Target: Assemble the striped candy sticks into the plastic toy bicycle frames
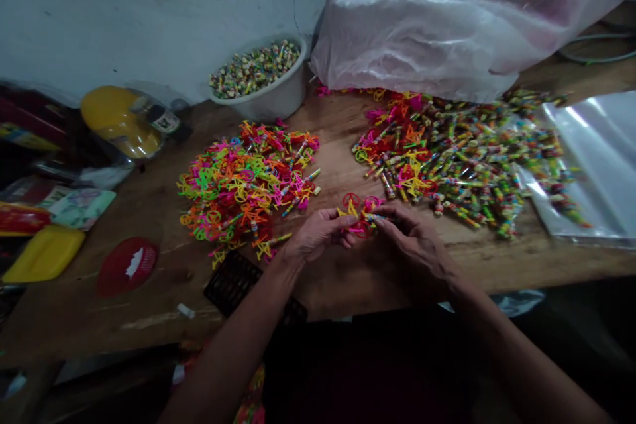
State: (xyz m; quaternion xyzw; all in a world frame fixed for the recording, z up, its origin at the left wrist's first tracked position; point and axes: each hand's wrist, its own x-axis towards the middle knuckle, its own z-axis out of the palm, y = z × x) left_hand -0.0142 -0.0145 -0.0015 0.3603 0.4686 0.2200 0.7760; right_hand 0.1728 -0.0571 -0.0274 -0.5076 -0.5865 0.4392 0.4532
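Note:
My left hand (320,233) and my right hand (415,238) meet above the table's front part. Small colourful plastic pieces (361,214), red, yellow and pink, are pinched between them. My left fingers close on the yellow and red part; my right thumb and fingers close on a small patterned tube (373,216) beside it. Left of the hands lies a heap of bright plastic pieces (243,179). To the right spreads a heap of small patterned tubes (477,159), with red and yellow pieces (410,169) at its left side.
A white tub (278,96) of small pieces stands by the wall. Plastic bags (417,33) lie behind, clear sheets (601,165) at right. A black basket (233,281), red lid (128,266) and yellow dish (44,254) are at left on the wooden table (338,278).

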